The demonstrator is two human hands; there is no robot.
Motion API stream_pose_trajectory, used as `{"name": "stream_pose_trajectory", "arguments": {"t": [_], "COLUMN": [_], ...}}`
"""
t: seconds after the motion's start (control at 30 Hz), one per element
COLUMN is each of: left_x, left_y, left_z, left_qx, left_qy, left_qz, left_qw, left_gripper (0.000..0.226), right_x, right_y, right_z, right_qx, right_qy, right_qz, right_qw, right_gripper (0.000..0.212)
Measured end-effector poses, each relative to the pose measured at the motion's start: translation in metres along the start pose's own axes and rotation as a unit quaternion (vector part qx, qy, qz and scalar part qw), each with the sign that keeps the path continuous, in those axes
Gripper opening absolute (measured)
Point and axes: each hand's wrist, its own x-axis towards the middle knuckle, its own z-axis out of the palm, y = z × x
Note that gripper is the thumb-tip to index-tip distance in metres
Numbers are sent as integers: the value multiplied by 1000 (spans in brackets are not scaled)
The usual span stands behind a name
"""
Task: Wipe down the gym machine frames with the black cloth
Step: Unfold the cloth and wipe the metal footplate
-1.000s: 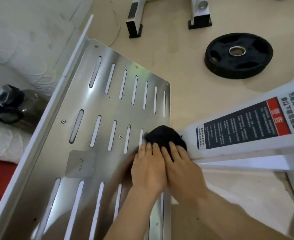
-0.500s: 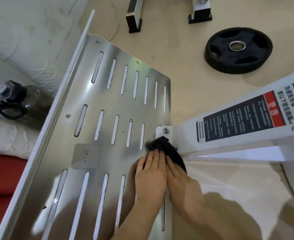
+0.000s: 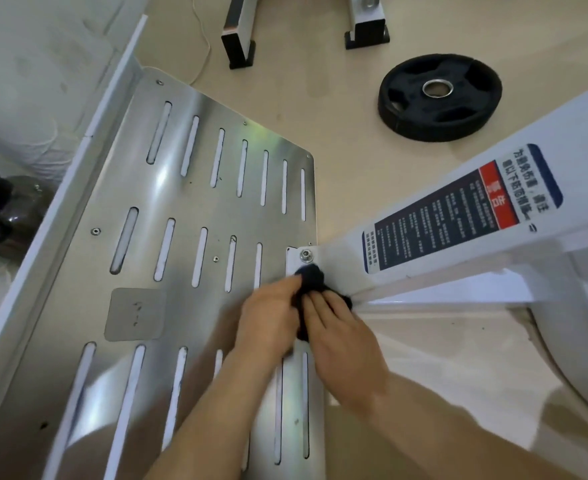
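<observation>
In the head view, 2 hands are meeting over the black cloth [image 3: 311, 279], which is bunched into a small wad at the right edge of the slotted metal footplate [image 3: 181, 199], just where the white frame beam [image 3: 576, 143] is joining it. The cloth is sitting directly below 1 bolt [image 3: 306, 255] on the beam's mounting tab and is touching both the tab and the foot of the beam.

The left hand [image 3: 268, 317] is bending its fingers into the cloth and gripping it from the left. The right hand [image 3: 341, 337] is laying fairly straight fingers on top of the cloth and pressing it down. Both forearms are reaching in from the bottom of the frame, across the plate.

A warning label [image 3: 458, 216] in dark blue and red is running along the beam. On the floor [image 3: 337, 98] beyond, a black weight plate [image 3: 439, 129] is lying flat, well apart from the hands, and 2 white posts [image 3: 238, 32] with black feet are standing near the top edge.

At the far left, a dark bottle [image 3: 18, 209] with a black cap is lying beside the machine's white side rail [image 3: 60, 209]; what it is holding cannot be told, as it is blurred.
</observation>
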Motion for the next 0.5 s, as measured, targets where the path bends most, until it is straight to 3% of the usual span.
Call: {"name": "stream_pose_trajectory", "arguments": {"t": [0.07, 0.13, 0.2, 0.27, 0.33, 0.5], "left_x": [24, 47, 60, 68, 80, 107], "left_y": [-2, 3, 3, -2, -1, 28], "left_z": [-11, -10, 3, 10, 10, 5], "left_qx": [-41, 61, 204, 267, 261, 272], "left_qy": [42, -36, -140, -164, -162, -191], "left_qz": [-15, 50, 100, 116, 121, 83], "left_qw": [998, 996, 964, 943, 944, 940], "left_gripper": [63, 67, 67, 67, 64, 15], "right_x": [11, 19, 26, 31, 31, 19], "right_y": [2, -2, -6, -7, -2, 21], "right_z": [-9, -11, -8, -10, -16, -32], "right_qx": [-44, -100, -150, -211, -254, -281], "right_qy": [20, -15, -78, -99, -85, -80], "right_qz": [3, 15, -10, -41, -60, -99], "right_qw": [999, 995, 986, 972, 962, 951], "right_gripper": [61, 58, 51, 45, 42, 42]}}
